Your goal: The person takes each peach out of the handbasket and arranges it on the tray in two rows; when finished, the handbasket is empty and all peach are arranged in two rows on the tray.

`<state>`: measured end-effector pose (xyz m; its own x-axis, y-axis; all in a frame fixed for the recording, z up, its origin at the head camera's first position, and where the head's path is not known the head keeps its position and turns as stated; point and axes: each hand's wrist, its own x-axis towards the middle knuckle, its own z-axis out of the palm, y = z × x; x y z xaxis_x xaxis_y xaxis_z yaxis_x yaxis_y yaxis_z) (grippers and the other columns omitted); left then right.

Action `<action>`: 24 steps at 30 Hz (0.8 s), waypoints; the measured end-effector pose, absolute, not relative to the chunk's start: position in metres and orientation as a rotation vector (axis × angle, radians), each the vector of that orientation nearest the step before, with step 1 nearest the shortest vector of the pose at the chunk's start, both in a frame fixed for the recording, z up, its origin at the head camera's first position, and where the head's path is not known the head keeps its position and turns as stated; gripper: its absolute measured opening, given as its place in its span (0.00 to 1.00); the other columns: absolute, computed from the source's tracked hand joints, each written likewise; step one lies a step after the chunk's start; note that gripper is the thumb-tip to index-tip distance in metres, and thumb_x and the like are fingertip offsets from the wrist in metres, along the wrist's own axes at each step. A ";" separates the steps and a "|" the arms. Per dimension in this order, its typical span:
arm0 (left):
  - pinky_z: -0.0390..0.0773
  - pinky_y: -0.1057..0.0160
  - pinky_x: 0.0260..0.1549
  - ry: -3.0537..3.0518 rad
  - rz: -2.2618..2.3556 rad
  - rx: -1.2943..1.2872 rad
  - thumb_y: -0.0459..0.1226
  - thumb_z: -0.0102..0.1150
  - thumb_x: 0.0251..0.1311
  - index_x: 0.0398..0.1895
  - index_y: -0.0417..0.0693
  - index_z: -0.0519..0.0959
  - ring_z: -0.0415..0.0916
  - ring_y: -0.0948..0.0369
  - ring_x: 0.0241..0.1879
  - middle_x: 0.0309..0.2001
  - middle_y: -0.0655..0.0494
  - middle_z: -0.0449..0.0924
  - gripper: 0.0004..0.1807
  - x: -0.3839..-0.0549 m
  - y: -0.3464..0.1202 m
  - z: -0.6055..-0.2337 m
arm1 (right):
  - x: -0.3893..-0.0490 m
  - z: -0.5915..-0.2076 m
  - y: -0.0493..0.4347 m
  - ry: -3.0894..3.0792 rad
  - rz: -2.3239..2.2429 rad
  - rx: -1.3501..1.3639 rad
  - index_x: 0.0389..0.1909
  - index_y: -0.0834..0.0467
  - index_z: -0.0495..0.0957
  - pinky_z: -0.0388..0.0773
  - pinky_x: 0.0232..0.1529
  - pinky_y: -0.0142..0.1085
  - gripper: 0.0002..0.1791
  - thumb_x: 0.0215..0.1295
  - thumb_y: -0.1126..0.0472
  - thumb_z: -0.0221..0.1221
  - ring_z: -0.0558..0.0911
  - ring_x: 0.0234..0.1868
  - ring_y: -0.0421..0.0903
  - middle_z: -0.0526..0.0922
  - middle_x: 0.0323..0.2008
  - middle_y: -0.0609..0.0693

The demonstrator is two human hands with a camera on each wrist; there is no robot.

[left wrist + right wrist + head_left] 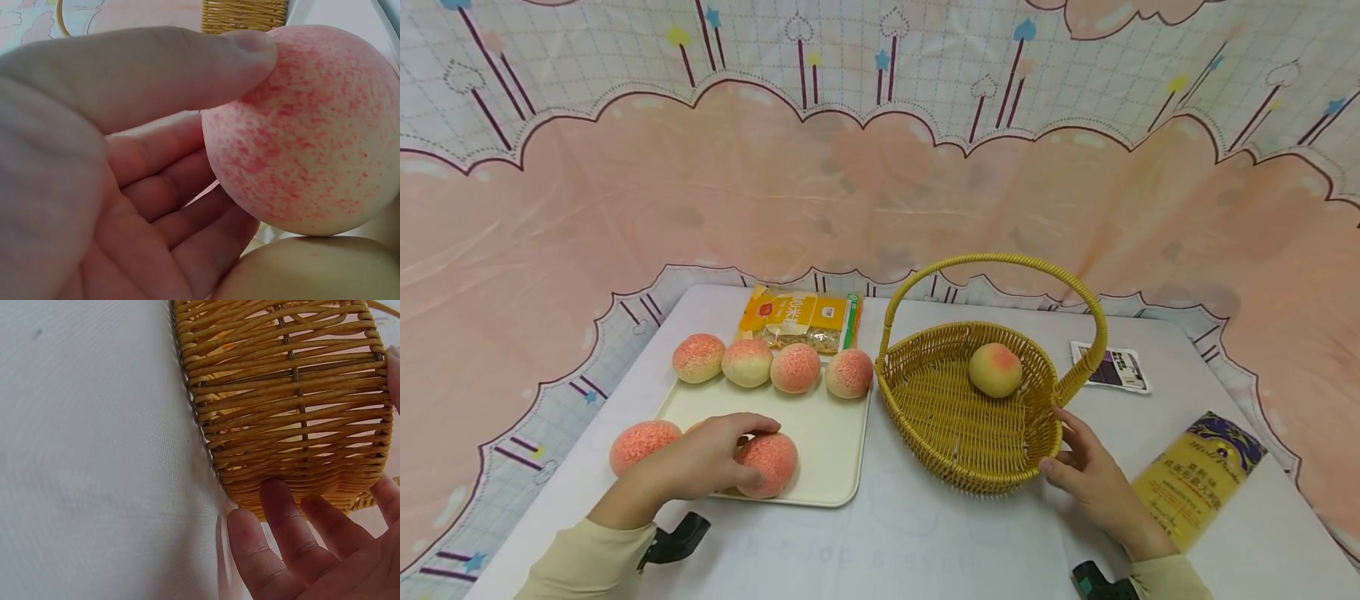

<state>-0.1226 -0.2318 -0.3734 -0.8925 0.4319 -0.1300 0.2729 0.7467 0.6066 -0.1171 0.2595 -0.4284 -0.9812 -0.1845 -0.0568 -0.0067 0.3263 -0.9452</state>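
My left hand holds a red-speckled peach near the front of the cream tray, thumb on one side and fingers on the other. The left wrist view shows the thumb across this peach, just above a paler peach. Another peach sits left of the hand, and one behind it is mostly hidden. My right hand grips the right edge of the yellow wicker basket, thumb at the rim and fingertips against the outer weave. One peach lies inside the basket.
Several peaches line the tray's back edge. Behind them lies a yellow food packet. Right of the basket are a small black-and-white packet and a gold-and-blue packet. The basket's tall handle arches over it.
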 end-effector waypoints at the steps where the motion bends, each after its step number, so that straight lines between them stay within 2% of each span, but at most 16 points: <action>1: 0.76 0.54 0.44 2.684 0.871 0.551 0.36 0.75 0.45 0.59 0.40 0.78 0.73 0.59 0.43 0.51 0.55 0.80 0.33 -0.123 -0.232 -0.373 | -0.117 -0.429 0.260 2.427 -1.733 -0.178 0.79 0.60 0.43 0.81 0.44 0.33 0.42 0.73 0.66 0.57 0.79 0.51 0.42 0.50 0.72 0.77; 4: 0.76 0.53 0.44 2.688 0.866 0.548 0.36 0.75 0.44 0.59 0.40 0.78 0.72 0.58 0.43 0.51 0.54 0.80 0.34 -0.123 -0.232 -0.373 | -0.117 -0.429 0.260 2.430 -1.727 -0.173 0.79 0.60 0.43 0.80 0.44 0.33 0.42 0.73 0.66 0.57 0.79 0.51 0.42 0.50 0.72 0.77; 9: 0.76 0.52 0.47 2.692 0.851 0.547 0.36 0.74 0.44 0.60 0.40 0.77 0.73 0.58 0.46 0.53 0.53 0.80 0.34 -0.122 -0.231 -0.372 | -0.117 -0.429 0.260 2.430 -1.713 -0.154 0.79 0.59 0.42 0.80 0.44 0.33 0.43 0.73 0.65 0.57 0.78 0.53 0.48 0.50 0.72 0.76; 18: 0.76 0.49 0.48 2.701 0.829 0.544 0.38 0.74 0.47 0.62 0.39 0.76 0.75 0.56 0.47 0.56 0.50 0.80 0.35 -0.124 -0.228 -0.371 | -0.117 -0.429 0.260 2.430 -1.718 -0.175 0.79 0.60 0.43 0.80 0.45 0.32 0.42 0.73 0.65 0.57 0.79 0.52 0.45 0.50 0.72 0.77; 20: 0.77 0.49 0.48 2.715 0.827 0.551 0.38 0.73 0.47 0.62 0.39 0.76 0.75 0.55 0.47 0.56 0.50 0.80 0.35 -0.123 -0.226 -0.369 | -0.117 -0.430 0.260 2.433 -1.718 -0.182 0.79 0.60 0.43 0.80 0.45 0.32 0.42 0.73 0.66 0.57 0.79 0.53 0.47 0.50 0.72 0.77; 24: 0.75 0.46 0.53 2.755 0.847 0.574 0.37 0.71 0.48 0.63 0.39 0.75 0.75 0.51 0.53 0.59 0.48 0.78 0.35 -0.121 -0.220 -0.366 | -0.117 -0.430 0.260 2.443 -1.714 -0.183 0.79 0.60 0.43 0.80 0.44 0.33 0.42 0.73 0.65 0.58 0.79 0.54 0.54 0.50 0.72 0.77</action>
<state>-0.1207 -0.2203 -0.3657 -0.9041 0.4202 -0.0769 0.3044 0.7600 0.5742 -0.1173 0.2602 -0.4297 -0.9811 -0.1861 -0.0535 -0.0130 0.3388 -0.9408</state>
